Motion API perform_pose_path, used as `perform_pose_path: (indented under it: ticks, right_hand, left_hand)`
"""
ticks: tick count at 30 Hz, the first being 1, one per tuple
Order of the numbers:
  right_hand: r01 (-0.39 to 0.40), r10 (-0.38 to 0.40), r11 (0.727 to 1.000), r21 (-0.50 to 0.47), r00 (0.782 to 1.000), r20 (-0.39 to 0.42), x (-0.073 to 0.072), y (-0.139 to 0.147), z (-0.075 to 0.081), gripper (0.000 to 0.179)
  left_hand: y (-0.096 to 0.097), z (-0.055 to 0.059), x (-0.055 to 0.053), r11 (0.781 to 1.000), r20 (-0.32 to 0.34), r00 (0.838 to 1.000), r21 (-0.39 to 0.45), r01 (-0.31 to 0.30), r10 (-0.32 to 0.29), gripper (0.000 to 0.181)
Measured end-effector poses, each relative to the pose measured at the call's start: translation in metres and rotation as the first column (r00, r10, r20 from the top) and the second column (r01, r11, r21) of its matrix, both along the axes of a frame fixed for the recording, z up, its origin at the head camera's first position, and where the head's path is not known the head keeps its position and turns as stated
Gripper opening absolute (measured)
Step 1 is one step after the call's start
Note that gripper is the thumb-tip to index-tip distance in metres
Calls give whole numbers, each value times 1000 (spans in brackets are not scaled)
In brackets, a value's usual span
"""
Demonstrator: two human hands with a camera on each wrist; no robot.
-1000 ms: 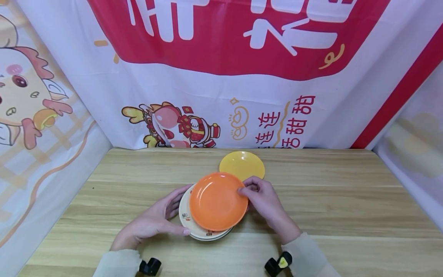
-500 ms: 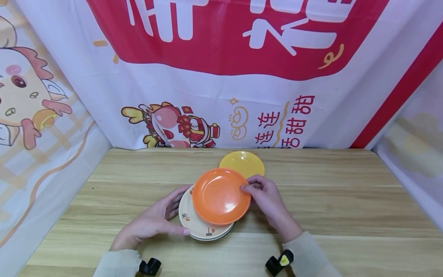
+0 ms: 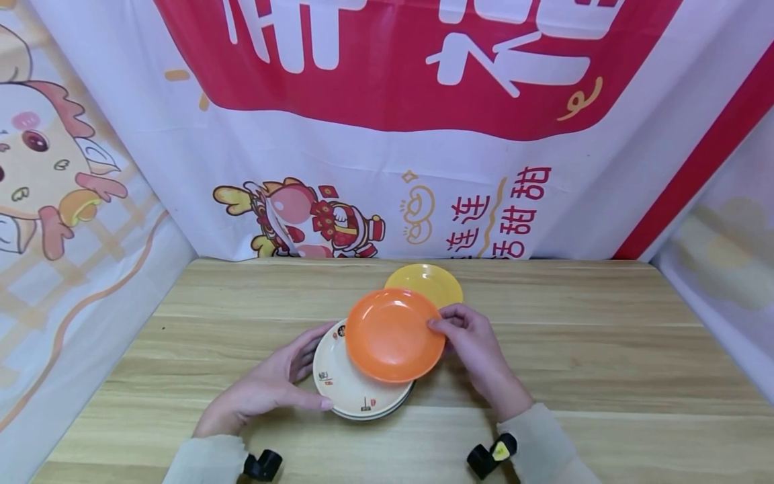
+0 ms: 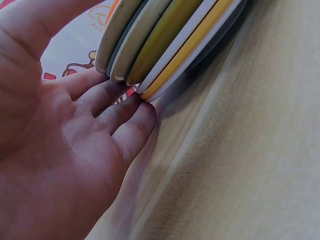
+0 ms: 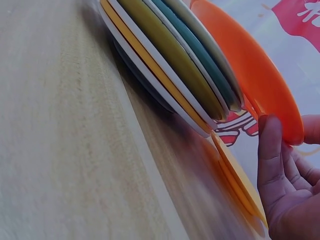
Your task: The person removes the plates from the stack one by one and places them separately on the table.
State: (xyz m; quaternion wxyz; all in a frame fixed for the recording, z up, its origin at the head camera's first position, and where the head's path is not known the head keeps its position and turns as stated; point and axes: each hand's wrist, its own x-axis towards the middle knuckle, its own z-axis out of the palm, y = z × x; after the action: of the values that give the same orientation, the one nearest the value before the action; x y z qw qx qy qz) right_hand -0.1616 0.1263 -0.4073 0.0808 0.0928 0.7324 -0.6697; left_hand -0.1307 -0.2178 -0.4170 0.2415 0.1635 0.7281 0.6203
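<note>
My right hand (image 3: 476,346) pinches the right rim of an orange plate (image 3: 393,333), thumb on top and fingers underneath. The orange plate overlaps the top of a stack of plates (image 3: 347,390) whose uppermost is cream with small printed marks. From the side, in the right wrist view, the orange plate (image 5: 250,65) tilts away from the stack, and the stacked rims (image 5: 175,65) show cream, teal, olive, white and yellow. Around the stack's left side lies my left hand (image 3: 272,380), extended fingers touching the rims and thumb at the front edge.
Behind the orange plate, a yellow plate (image 3: 426,279) lies on the wooden table (image 3: 605,363), partly covered in the head view. The right wrist view shows more than one yellow rim (image 5: 237,180) there. A printed cloth (image 3: 338,154) hangs along the table's back edge.
The orange plate has moved to the right and back in my right hand, uncovering more of the cream plate. My left hand and the stack have stayed in place.
</note>
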Motion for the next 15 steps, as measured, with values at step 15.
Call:
perform_pose_path:
  ticks: [15]
  right_hand:
    - [21,-21,999,-31,1000,4,-4,10,-2,30]
  left_hand:
    - [1,0,0,1000,-18,1000,-4,-8,8,111]
